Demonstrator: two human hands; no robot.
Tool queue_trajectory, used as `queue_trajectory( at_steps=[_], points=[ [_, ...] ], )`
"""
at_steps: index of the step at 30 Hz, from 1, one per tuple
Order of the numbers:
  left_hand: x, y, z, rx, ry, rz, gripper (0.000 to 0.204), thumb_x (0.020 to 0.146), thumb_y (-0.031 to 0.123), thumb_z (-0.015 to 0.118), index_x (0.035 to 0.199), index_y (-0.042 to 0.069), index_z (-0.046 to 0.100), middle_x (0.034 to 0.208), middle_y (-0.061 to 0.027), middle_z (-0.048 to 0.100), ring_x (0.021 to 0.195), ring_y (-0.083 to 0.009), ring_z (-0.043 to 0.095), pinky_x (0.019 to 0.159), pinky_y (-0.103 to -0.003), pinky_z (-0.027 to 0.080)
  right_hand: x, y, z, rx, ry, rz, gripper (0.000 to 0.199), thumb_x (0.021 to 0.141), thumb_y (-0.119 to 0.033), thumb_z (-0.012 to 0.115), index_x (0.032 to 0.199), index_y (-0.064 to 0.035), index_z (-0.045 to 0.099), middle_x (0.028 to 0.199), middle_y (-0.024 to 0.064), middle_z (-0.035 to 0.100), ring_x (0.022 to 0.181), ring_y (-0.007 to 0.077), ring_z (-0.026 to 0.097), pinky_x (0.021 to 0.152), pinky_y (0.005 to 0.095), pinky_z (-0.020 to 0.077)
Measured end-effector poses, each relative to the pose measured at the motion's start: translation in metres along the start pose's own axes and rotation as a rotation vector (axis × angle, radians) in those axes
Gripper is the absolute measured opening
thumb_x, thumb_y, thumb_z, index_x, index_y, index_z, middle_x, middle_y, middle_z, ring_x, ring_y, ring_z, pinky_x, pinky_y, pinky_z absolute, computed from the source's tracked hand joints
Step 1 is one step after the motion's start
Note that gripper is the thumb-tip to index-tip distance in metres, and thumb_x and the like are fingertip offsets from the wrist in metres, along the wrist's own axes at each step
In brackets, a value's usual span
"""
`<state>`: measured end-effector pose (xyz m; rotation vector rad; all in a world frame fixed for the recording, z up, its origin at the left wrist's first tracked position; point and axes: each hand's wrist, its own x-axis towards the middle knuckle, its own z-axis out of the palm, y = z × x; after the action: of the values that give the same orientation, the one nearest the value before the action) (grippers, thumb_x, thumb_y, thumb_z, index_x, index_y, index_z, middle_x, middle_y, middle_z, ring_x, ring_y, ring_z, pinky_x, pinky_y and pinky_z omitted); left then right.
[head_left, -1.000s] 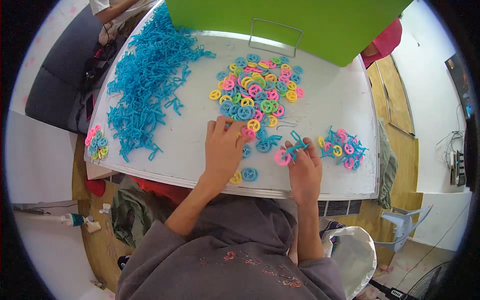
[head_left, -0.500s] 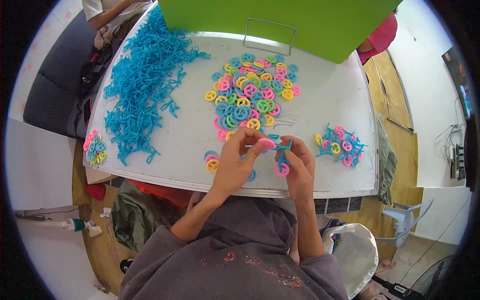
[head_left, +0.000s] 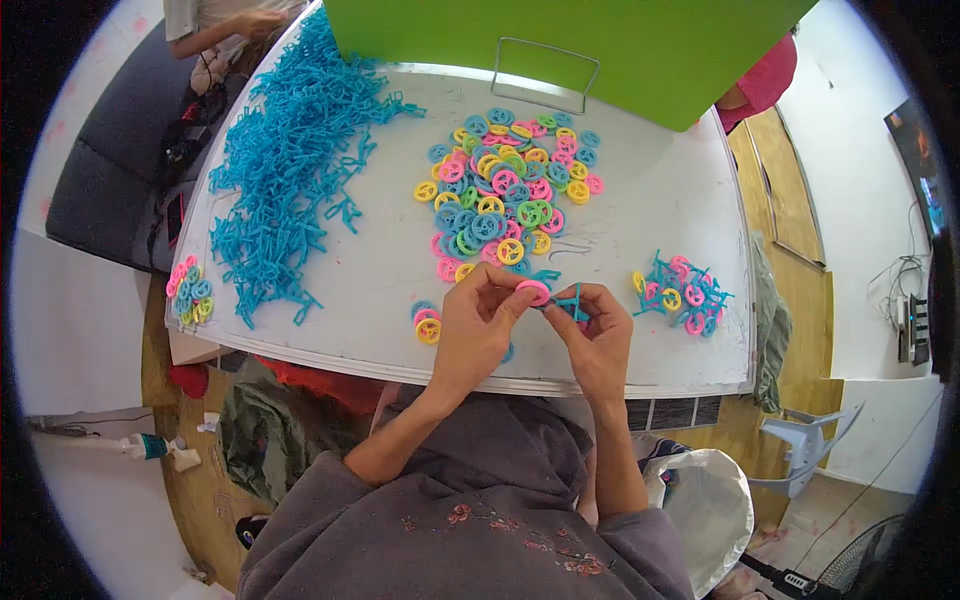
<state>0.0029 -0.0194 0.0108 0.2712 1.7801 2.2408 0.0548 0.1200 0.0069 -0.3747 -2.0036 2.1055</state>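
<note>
Pink wheel [head_left: 533, 292] pinched in L hand [head_left: 474, 332], ctr of pic, just L of blue piece [head_left: 573, 304] held in R hand [head_left: 598, 347]; piece's axis unclear

- Small blue plastic frame [head_left: 573, 304]: mostly hidden by right hand [head_left: 597, 338]; contact with round pink plastic wheel [head_left: 538, 291] unclear.
- Wheel partly under left hand [head_left: 475, 328].
- Bright-green flat panel [head_left: 570, 30]: cut by top edge.
- Red-sleeved person [head_left: 768, 80]: mostly behind panel.
- Black wire-mesh fan [head_left: 865, 562]: cropped lower right.
</note>
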Motion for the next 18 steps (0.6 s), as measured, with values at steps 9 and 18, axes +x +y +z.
queue_trajectory(
  at_steps=[9, 18],
  points=[
    [0.002, -0.01, 0.001, -0.024, 0.039, -0.001, 0.009, 0.089, 0.005, 0.064, 0.095, 0.0, 0.059, 0.089, -0.0067, 0.066, 0.083, -0.0118, 0.062, 0.076, -0.026, 0.05, 0.003, 0.009, -0.003, 0.15, -0.052, 0.17, 0.022, 0.085, -0.002, 0.068, 0.104, 0.0003, 0.057, 0.086, 0.005, 0.064, 0.077, 0.01, 0.062, 0.069, 0.0222, 0.0491],
    [0.002, -0.008, 0.0, 0.057, 0.068, 0.054, 0.016, 0.088, 0.003, 0.064, 0.103, -0.001, 0.062, 0.092, -0.0061, 0.066, 0.085, -0.011, 0.062, 0.073, -0.024, 0.05, 0.002, 0.007, 0.002, -0.088, 0.055, -0.045, 0.029, 0.087, -0.002, 0.066, 0.114, 0.0016, 0.058, 0.086, 0.007, 0.067, 0.075, 0.0125, 0.066, 0.062, 0.022, 0.0508]
  ],
)
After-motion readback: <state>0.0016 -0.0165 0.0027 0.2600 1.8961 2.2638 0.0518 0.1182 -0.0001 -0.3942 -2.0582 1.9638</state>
